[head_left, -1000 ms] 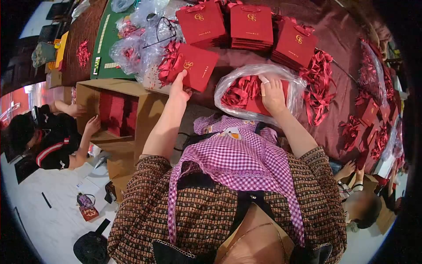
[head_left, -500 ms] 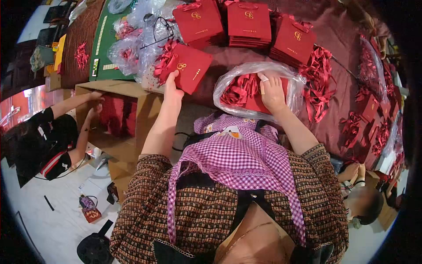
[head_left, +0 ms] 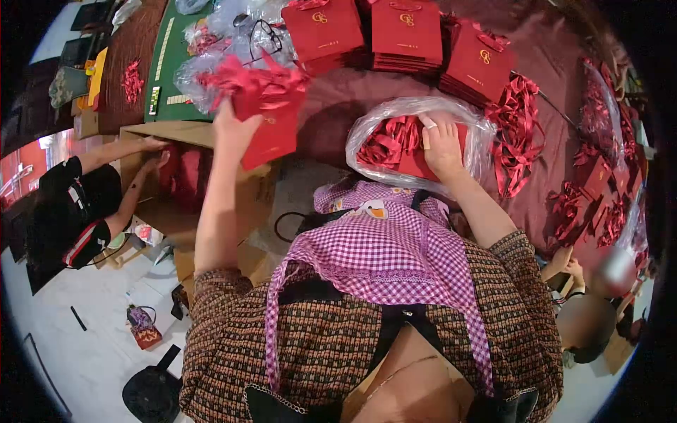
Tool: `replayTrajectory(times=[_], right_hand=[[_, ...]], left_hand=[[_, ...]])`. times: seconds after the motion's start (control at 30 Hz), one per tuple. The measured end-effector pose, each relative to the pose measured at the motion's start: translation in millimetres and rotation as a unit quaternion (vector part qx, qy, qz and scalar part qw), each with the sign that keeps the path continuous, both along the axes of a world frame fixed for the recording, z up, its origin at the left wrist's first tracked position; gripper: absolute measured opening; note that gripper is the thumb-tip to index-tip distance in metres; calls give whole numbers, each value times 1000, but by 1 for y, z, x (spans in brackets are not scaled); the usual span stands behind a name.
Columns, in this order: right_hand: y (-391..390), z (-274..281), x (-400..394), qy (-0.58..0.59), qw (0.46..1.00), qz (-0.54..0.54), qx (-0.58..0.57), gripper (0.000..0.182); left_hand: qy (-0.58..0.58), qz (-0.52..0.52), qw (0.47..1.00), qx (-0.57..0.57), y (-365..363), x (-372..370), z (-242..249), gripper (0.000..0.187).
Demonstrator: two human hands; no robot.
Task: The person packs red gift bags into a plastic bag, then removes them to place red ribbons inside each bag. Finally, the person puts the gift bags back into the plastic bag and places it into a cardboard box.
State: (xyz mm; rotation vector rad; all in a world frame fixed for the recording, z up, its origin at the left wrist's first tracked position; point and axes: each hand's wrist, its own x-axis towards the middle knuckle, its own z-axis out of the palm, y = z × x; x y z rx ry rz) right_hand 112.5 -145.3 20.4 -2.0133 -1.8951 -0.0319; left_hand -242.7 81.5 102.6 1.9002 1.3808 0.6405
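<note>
My left hand (head_left: 235, 134) is closed around the lower left side of a bundle of red paper gift bags (head_left: 276, 130), raised above the table's near edge. Loose red ribbons spill over the top of the bundle. Inside an open clear plastic bag (head_left: 374, 109) lie more red gift bags (head_left: 416, 163) with bunched red ribbons (head_left: 386, 146) on their left part. My right hand (head_left: 444, 149) rests on those gift bags with its fingers stretched out; a pale wrap shows on one finger.
Stacks of red gift bags (head_left: 407, 35) with gold print stand along the back. Right of the plastic bag lies a heap of red ribbons (head_left: 518, 134). A person in black (head_left: 84, 204) reaches into a cardboard box (head_left: 159, 215) at left. Other people sit at lower right.
My left hand has moved left with the gift bags, and the bundle has turned so its ribbons now lie at the top. My right hand stays on the bags in the plastic.
</note>
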Motion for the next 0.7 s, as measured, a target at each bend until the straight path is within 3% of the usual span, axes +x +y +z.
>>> replayTrajectory(times=[0.03,0.07,0.17,0.33,0.4,0.47,0.53,0.57,0.6,0.63,0.67,0.7], right_hand=[[-1,-5,1,1,1000,0,3,37],[-1,-4,1,1,1000,-2,1,37],[0,-1,1,4,1000,-1,-14,37],[1,0,-2,-4,999,-1,34,37],[0,1,-3,4,999,-5,34,37],[1,0,-3,12,999,-3,32,36],[2,1,-4,15,999,0,44,35],[3,-2,-5,13,1000,-10,26,35],[2,-1,-5,14,999,-4,34,36],[3,1,-5,15,999,2,44,37],[3,-4,-6,18,999,-4,41,39],[2,-4,-4,31,999,-2,43,39]], left_hand=[[103,-40,988,105,2,5,-20,59],[155,-65,979,113,-6,21,-30,61],[321,-107,941,30,-19,56,-24,53],[304,-120,944,45,-28,57,-29,54],[350,-123,928,25,-33,67,-20,53],[334,-106,936,16,-32,60,-36,51],[311,-154,927,144,-18,48,-53,47],[356,-133,920,94,-20,47,-34,43],[253,-112,958,77,-12,40,-32,40],[224,-129,963,75,10,23,-38,42],[101,-141,983,62,13,20,-14,46],[81,-90,992,31,-1,34,34,53]])
